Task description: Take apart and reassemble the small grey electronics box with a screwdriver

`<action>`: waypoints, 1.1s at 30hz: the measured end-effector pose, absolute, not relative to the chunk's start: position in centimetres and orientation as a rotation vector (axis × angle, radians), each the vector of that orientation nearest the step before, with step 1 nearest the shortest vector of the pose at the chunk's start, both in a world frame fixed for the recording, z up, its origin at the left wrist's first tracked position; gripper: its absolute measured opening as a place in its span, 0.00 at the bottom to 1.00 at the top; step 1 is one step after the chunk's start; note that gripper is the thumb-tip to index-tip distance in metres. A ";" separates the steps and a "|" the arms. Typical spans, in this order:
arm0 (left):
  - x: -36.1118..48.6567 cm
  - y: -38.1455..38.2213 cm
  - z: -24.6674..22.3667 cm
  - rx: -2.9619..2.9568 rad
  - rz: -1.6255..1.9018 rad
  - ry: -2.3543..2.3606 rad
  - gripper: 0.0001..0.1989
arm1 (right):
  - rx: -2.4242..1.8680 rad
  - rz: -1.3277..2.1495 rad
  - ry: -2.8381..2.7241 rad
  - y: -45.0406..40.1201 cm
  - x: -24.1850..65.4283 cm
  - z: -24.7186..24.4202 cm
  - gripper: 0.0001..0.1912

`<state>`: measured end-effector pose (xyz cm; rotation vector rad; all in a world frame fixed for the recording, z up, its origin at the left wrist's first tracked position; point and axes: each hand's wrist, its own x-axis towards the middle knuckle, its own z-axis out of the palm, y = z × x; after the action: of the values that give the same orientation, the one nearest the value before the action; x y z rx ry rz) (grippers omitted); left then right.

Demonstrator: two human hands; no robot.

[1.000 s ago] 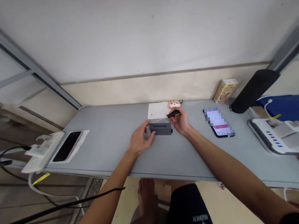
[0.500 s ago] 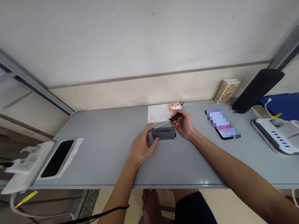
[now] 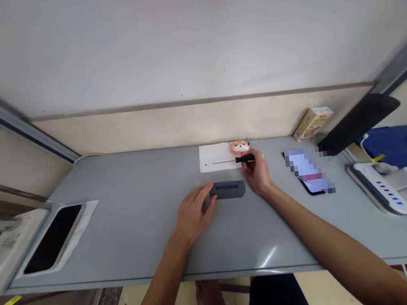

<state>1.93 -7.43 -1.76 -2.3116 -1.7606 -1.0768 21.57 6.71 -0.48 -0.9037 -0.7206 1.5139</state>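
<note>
My left hand point(image 3: 194, 209) is closed around the left end of a dark grey box point(image 3: 227, 192) with a row of narrow slots, thumb on its near side and fingers behind. The box lies on the grey table. My right hand point(image 3: 257, 173) grips a screwdriver point(image 3: 245, 158) by its black and yellow handle. Its thin metal shaft points left, above a sheet of white paper point(image 3: 209, 154) and apart from the box. A small dark speck point(image 3: 205, 164) shows on the paper close to the tip. Beyond my right hand sits an orange and white animal-face item point(image 3: 239, 147).
A phone with a lit screen point(image 3: 307, 171), a patterned carton point(image 3: 312, 123) and a black cylindrical object point(image 3: 359, 122) stand or lie to the right, near a power strip point(image 3: 377, 194). At left are a dark-screened phone point(image 3: 53, 240) and a white power strip point(image 3: 9, 248).
The screwdriver has left the top of the box and now points left over the paper. My left hand has shifted further around the box's left end. The camera view has moved too.
</note>
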 end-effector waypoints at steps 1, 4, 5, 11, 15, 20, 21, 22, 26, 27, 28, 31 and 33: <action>2.0 -7.5 -1.8 -2.309 -1.082 -1.764 0.19 | -0.966 1.450 -0.775 6.7 21.4 -0.7 0.14; 2.1 -7.6 -1.8 -2.317 -1.106 -1.789 0.19 | -1.046 1.366 -1.027 6.4 21.1 -1.2 0.16; 2.1 -7.6 -1.7 -2.325 -1.115 -1.796 0.19 | -1.042 1.362 -1.113 6.2 21.0 -1.2 0.17; 2.0 -7.8 -1.5 -2.361 -1.167 -1.866 0.19 | -0.987 1.360 -1.398 5.4 20.8 -0.8 0.19; 2.0 -8.0 -1.4 -2.346 -1.185 -1.963 0.19 | -0.971 1.339 -1.428 5.5 20.7 -0.9 0.19; 2.0 -8.2 -1.5 -2.287 -1.252 -2.064 0.18 | -0.936 1.370 -1.229 6.0 20.8 -1.3 0.19; 1.9 -8.1 -1.5 -2.285 -1.256 -2.091 0.18 | -0.926 1.386 -1.161 6.1 21.0 -1.3 0.20; 1.9 -8.0 -1.6 -2.282 -1.268 -2.116 0.18 | -0.910 1.401 -1.096 6.2 21.2 -1.2 0.20; 1.4 -7.0 -1.2 -2.328 -1.310 -2.135 0.18 | -0.827 1.461 -0.926 6.8 23.3 -0.5 0.19; 1.2 -6.7 -0.9 -2.356 -1.269 -2.109 0.18 | -0.814 1.489 -0.897 7.0 24.0 -0.3 0.18; 1.1 -6.3 -0.5 -2.389 -1.198 -2.069 0.18 | -0.803 1.506 -0.861 7.2 24.8 -0.1 0.17; 0.9 -5.2 1.1 -2.467 -0.966 -1.831 0.19 | -0.768 1.536 -0.774 7.8 26.9 0.2 0.13; 1.2 -4.4 2.2 -2.522 -0.922 -1.646 0.20 | -0.727 1.549 -0.721 8.1 27.9 0.5 0.12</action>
<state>1.22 -4.39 2.16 -2.5219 -1.6455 -0.9223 27.85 8.12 0.45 -0.7275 -0.7210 1.5487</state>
